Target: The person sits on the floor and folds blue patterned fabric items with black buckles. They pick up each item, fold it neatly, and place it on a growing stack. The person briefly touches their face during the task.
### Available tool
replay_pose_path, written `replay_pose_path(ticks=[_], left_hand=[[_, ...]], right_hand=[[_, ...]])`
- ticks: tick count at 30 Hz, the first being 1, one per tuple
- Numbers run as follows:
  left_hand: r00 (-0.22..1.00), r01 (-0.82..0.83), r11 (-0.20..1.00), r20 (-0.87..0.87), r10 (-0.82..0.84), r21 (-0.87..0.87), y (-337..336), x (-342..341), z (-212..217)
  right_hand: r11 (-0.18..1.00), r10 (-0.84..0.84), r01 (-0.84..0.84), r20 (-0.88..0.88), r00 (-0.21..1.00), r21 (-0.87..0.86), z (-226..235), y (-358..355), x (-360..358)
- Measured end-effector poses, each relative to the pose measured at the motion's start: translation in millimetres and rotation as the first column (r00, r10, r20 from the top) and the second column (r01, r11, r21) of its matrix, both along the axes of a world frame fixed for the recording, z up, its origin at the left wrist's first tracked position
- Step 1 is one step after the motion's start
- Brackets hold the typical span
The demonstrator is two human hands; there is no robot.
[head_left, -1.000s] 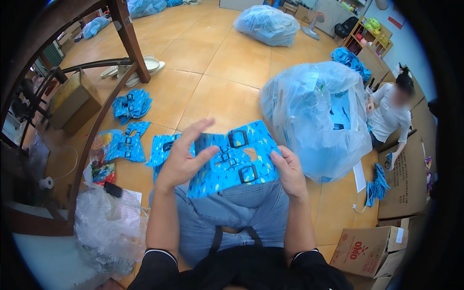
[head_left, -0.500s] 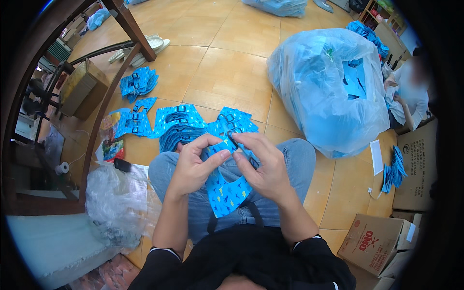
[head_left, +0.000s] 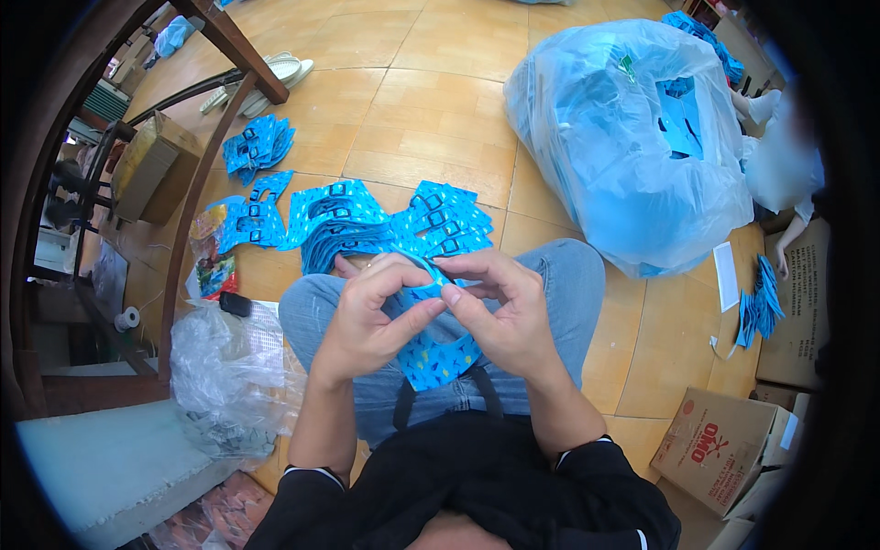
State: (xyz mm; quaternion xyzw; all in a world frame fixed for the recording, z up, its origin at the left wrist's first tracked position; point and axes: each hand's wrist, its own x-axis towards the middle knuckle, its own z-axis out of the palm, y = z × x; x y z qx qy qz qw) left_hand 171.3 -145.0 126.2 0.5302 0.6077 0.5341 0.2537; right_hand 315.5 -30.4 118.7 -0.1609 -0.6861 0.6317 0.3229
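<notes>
A floor of large tan tiles [head_left: 431,101] fills the room under bright, even light. Left of the big clear plastic sack [head_left: 632,147] stand dark wooden furniture legs [head_left: 229,41], with a brown cardboard box [head_left: 151,165] beneath them. Below the sack, at the right rim, sit more cardboard cartons [head_left: 733,445].

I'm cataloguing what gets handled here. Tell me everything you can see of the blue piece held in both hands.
The blue piece is a flat, flexible item, bright blue with small yellow and dark specks; it looks like thin fabric or plastic film. Its lower part hangs over the lap with a rounded edge. A narrow blue strap at its top is pinched between the left hand and the right hand, whose fingers hide the upper part. It is held above the jeans, apart from the similar pieces on the floor.
</notes>
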Motion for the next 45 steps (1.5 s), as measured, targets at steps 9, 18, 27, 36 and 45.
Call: replay_pose_path(ticks=[9, 18, 27, 36, 45], left_hand=[[0.999, -0.05, 0.999, -0.002, 0.05, 0.012, 1.2, 1.8, -3.9], [0.99, -0.06, 0.993, -0.119, 0.072, 0.098, 2.2, -0.8, -7.4], [0.984, -0.068, 0.991, -0.158, 0.086, 0.118, 6.2, -0.9, -6.9], [0.991, -0.113, 0.991, -0.063, 0.117, 0.073, 5.9, 0.4, -7.1], [0.975, -0.188, 0.982, 0.126, 0.185, 0.011, 2.0, 1.9, -10.0]], right_hand=[[1.0, -0.002, 0.002, -0.022, 1.0, 0.013, 2.1, 2.0, -0.9], [0.989, -0.015, -0.004, -0.133, 0.991, -0.145, -6.9, -7.0, -6.8], [0.958, -0.007, -0.037, -0.153, 0.988, -0.284, -11.3, -10.0, -8.3], [0.956, -0.027, -0.008, -0.114, 0.993, -0.292, -9.7, -10.8, -9.7], [0.879, -0.171, 0.212, -0.133, 0.976, 0.427, -14.5, -13.8, -14.1]])
